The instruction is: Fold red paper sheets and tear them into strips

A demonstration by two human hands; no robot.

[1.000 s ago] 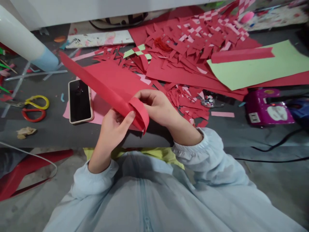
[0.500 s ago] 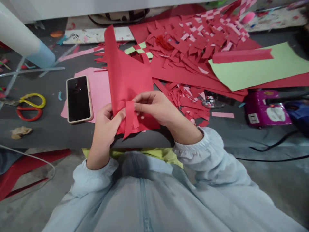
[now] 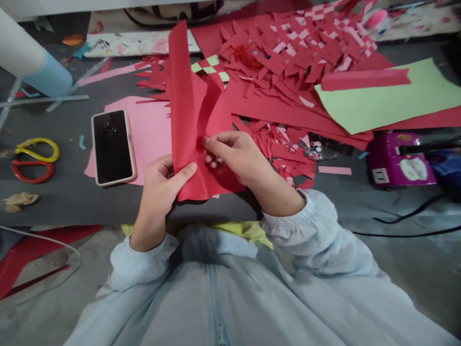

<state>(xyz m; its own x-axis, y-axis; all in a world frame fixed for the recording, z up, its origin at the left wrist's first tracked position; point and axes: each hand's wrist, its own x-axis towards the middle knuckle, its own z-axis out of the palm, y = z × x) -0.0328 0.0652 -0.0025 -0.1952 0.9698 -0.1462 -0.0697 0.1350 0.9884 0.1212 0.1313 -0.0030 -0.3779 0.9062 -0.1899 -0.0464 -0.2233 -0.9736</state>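
Observation:
A large sheet of red paper (image 3: pixel 183 110) is in front of me, its left side rolled over and standing up, its middle creased and bulging. My left hand (image 3: pixel 162 185) grips the sheet's lower left edge, thumb on top and fingers behind. At the crease, my right hand (image 3: pixel 237 156) has its thumb and forefinger pinched together on the paper; its other fingers curl beneath. Left of the red sheet lies a pink sheet (image 3: pixel 149 129), with a phone (image 3: pixel 113 146) in a light case resting on it, screen dark.
Scissors (image 3: pixel 36 158) with red and yellow handles lie at left. Red paper scraps (image 3: pixel 284 149) are heaped right of my hands, woven red-and-pink pieces (image 3: pixel 288 43) behind. A green sheet (image 3: pixel 382 110) bears a rolled red piece (image 3: pixel 365 79). A purple device (image 3: pixel 399 161) stands at right.
The narrow red strips between my fingers no longer show. The red sheet has buckled up along a crease in its middle, and my right fingers have shifted slightly right. The view has shifted slightly.

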